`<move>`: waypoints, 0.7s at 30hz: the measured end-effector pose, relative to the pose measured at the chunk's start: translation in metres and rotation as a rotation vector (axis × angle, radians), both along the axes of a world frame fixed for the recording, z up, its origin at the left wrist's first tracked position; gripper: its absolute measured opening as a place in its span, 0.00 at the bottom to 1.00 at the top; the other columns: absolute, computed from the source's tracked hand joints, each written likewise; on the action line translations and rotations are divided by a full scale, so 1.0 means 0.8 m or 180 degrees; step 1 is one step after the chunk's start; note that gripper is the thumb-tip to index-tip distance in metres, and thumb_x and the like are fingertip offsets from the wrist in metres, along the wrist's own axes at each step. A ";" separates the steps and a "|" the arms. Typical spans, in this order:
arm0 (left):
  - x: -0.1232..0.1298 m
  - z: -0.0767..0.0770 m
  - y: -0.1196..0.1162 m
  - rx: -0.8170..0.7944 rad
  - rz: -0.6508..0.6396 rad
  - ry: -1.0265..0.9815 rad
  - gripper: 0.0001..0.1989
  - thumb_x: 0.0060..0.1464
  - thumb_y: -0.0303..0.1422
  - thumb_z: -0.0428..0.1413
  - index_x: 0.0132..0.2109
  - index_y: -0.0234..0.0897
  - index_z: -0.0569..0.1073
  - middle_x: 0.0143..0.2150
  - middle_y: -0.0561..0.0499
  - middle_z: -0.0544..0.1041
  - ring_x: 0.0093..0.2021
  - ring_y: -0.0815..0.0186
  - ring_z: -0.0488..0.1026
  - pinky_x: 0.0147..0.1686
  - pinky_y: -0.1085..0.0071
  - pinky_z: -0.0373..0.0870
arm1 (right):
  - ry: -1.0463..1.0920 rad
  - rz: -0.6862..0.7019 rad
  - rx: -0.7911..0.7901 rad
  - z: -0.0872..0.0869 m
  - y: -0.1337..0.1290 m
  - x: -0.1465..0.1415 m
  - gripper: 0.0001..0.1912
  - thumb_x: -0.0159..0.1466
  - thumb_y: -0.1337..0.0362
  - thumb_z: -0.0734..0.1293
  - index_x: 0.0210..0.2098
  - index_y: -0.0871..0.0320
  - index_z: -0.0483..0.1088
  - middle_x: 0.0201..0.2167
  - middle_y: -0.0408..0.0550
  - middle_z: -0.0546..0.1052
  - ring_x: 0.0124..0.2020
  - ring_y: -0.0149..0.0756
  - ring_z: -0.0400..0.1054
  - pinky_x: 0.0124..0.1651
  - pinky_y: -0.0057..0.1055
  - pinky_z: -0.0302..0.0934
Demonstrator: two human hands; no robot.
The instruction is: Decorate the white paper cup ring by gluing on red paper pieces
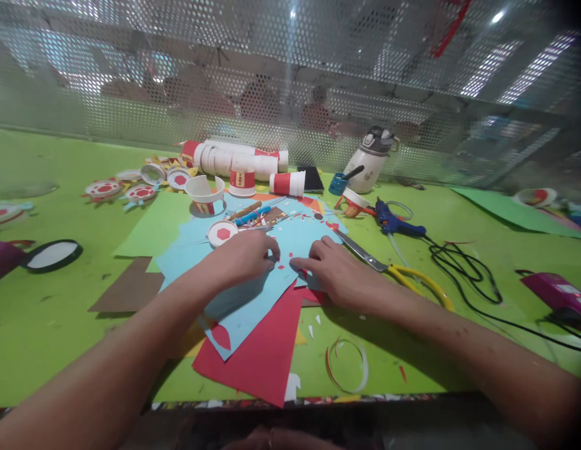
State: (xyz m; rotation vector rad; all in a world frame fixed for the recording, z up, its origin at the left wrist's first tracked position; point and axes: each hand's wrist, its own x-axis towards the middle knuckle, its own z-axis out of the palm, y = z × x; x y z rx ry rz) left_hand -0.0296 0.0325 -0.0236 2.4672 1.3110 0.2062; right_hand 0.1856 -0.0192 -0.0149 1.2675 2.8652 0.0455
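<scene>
My left hand (pixel 251 253) rests on a light blue paper sheet (pixel 243 319), its fingers curled down beside small red paper pieces (pixel 281 267). Opposite it, my right hand (pixel 330 265) reaches in with its index finger stretched toward the same pieces. Whether either hand pinches a scrap is too small to tell. Just behind my left hand lies a white disc with a red hexagon (pixel 223 234). Scissors with yellow handles (pixel 412 275) lie right of my right hand, blades pointing away to the left. A red sheet (pixel 257 350) sticks out from under the blue one.
Paper cups (pixel 238 162), a bottle (pixel 369 159) and a phone (pixel 311 179) stand or lie at the back. A blue glue gun (pixel 396 224) with a black cable is at the right. Decorated discs (pixel 141 195) lie at the left, near a black-rimmed round object (pixel 52 255).
</scene>
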 end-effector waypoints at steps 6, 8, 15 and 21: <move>0.006 0.006 -0.013 0.0212 0.0065 0.0055 0.13 0.52 0.31 0.52 0.40 0.40 0.81 0.37 0.44 0.78 0.37 0.58 0.72 0.31 0.68 0.60 | 0.0583 -0.0276 0.0172 0.013 0.018 0.014 0.13 0.67 0.69 0.60 0.42 0.65 0.76 0.34 0.56 0.73 0.40 0.41 0.64 0.43 0.36 0.57; 0.008 0.009 -0.020 0.0295 0.0004 0.0158 0.13 0.53 0.31 0.52 0.40 0.41 0.82 0.38 0.43 0.78 0.38 0.57 0.73 0.31 0.68 0.60 | 0.0485 -0.0273 0.0184 0.015 0.028 0.010 0.13 0.67 0.69 0.60 0.39 0.64 0.77 0.32 0.54 0.74 0.38 0.39 0.65 0.40 0.34 0.57; 0.015 0.016 -0.029 0.0547 -0.0227 0.0487 0.14 0.53 0.25 0.51 0.36 0.41 0.82 0.36 0.45 0.78 0.37 0.59 0.74 0.30 0.68 0.60 | -0.0258 0.0259 0.0267 0.004 0.053 -0.025 0.10 0.65 0.70 0.63 0.31 0.62 0.76 0.32 0.52 0.75 0.38 0.39 0.64 0.32 0.32 0.50; 0.022 0.014 -0.035 0.0763 -0.0225 0.0811 0.15 0.54 0.23 0.48 0.33 0.36 0.80 0.35 0.43 0.78 0.32 0.57 0.74 0.25 0.67 0.56 | -0.0454 0.0594 0.0234 -0.002 0.059 -0.033 0.10 0.63 0.76 0.63 0.30 0.65 0.75 0.30 0.54 0.74 0.36 0.41 0.63 0.32 0.34 0.48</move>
